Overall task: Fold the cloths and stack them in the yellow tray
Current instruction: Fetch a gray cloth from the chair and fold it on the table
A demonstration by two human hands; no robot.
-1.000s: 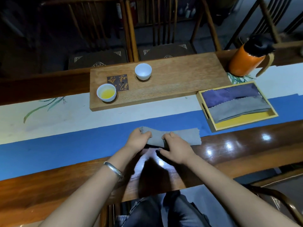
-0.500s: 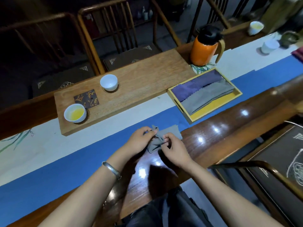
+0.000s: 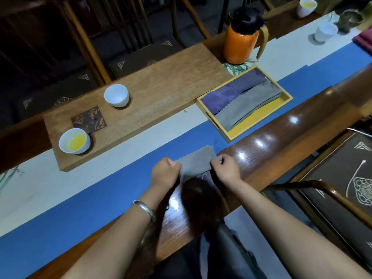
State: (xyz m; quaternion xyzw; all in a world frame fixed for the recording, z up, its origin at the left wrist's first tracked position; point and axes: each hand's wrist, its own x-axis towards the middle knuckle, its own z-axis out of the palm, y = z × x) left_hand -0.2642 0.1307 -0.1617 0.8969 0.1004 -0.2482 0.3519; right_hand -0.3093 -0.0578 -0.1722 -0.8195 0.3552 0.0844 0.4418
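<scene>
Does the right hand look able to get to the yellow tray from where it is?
Probably yes. The right hand sits just short of the yellow tray, with only bare blue runner between them, though it is now pinching the grey cloth.

A dark wooden table (image 3: 281, 137) is covered by a blue-and-white runner (image 3: 100, 198), on which a wooden board (image 3: 161, 87), yellow tray (image 3: 241, 133) and, seemingly, an orange flask (image 3: 239, 45) are set

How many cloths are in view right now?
3. A purple cloth and a grey cloth lie in the yellow tray; another grey cloth is held between both hands. More could be hidden underneath.
</scene>
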